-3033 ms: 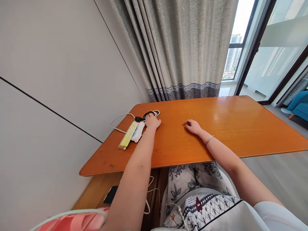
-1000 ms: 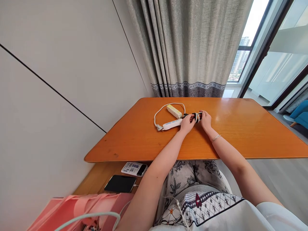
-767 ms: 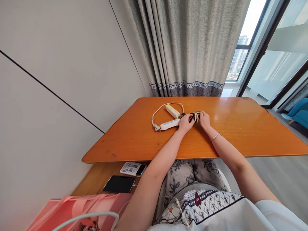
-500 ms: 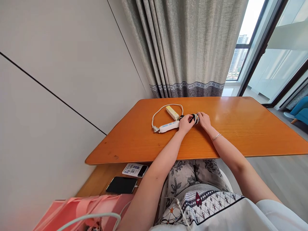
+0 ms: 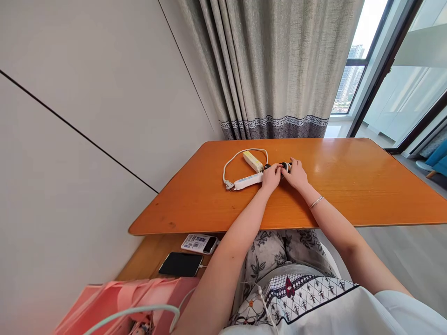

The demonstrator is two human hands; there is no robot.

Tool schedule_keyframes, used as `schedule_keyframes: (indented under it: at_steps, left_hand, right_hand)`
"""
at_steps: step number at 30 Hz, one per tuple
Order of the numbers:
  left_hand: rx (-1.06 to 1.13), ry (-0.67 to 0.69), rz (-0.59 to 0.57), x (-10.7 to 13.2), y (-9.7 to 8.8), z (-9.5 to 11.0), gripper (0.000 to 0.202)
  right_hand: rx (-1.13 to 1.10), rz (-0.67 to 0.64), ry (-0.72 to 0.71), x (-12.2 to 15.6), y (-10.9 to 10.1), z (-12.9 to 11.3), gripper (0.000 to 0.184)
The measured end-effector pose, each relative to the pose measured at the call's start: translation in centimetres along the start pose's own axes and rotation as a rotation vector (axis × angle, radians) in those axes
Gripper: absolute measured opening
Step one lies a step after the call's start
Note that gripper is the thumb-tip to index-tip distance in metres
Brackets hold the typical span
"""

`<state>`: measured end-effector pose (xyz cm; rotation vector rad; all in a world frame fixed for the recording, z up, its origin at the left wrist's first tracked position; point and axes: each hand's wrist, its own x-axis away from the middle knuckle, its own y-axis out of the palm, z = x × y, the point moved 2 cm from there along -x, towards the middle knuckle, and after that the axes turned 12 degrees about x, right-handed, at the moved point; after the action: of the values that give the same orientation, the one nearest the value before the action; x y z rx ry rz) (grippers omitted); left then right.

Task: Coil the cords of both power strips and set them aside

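A white power strip (image 5: pixel 247 181) and a yellowish one (image 5: pixel 253 161) lie on the orange wooden table (image 5: pixel 349 186), joined by a looping white cable (image 5: pixel 234 156). My left hand (image 5: pixel 271 177) and my right hand (image 5: pixel 295 174) meet just right of the strips, fingers curled around a small bundle of black and white coiled cable (image 5: pixel 282 166). The bundle is mostly hidden by my fingers. A thin bracelet sits on my right wrist.
A grey curtain (image 5: pixel 275 70) hangs behind the table, with a window and glass door to the right. Under the table's left edge, a lower wooden shelf holds a black phone (image 5: pixel 180 264) and a second device (image 5: pixel 199 243). A pink bag (image 5: pixel 125 302) lies at bottom left.
Three seconds ago the strips and cable lay at the table's left and my right hand rested flat. Now they sit mid-table, and both hands have closed on the cable bundle.
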<state>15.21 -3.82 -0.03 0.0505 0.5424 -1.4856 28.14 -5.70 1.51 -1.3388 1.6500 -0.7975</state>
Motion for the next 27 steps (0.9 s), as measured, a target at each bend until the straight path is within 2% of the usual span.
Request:
schedule_keyframes:
  at_steps: [5, 9, 17, 27]
  left_hand:
    - [0.013, -0.015, -0.041, 0.1, 0.3, 0.1, 0.020]
    - [-0.017, -0.027, -0.056, 0.3, 0.7, -0.2, 0.015]
    - [-0.073, -0.062, -0.054, 0.6, 1.0, -0.2, 0.021]
    - [-0.094, -0.119, -0.045, 0.8, 0.5, 0.6, 0.023]
  right_hand:
    - [0.001, -0.056, 0.033, -0.8, 0.3, 0.9, 0.068]
    - [-0.005, -0.021, -0.013, -1.4, 0.6, 1.4, 0.065]
    - [-0.021, 0.043, -0.127, -1.8, 1.0, 1.6, 0.056]
    - [-0.045, 0.069, -0.204, -1.9, 1.2, 1.6, 0.064]
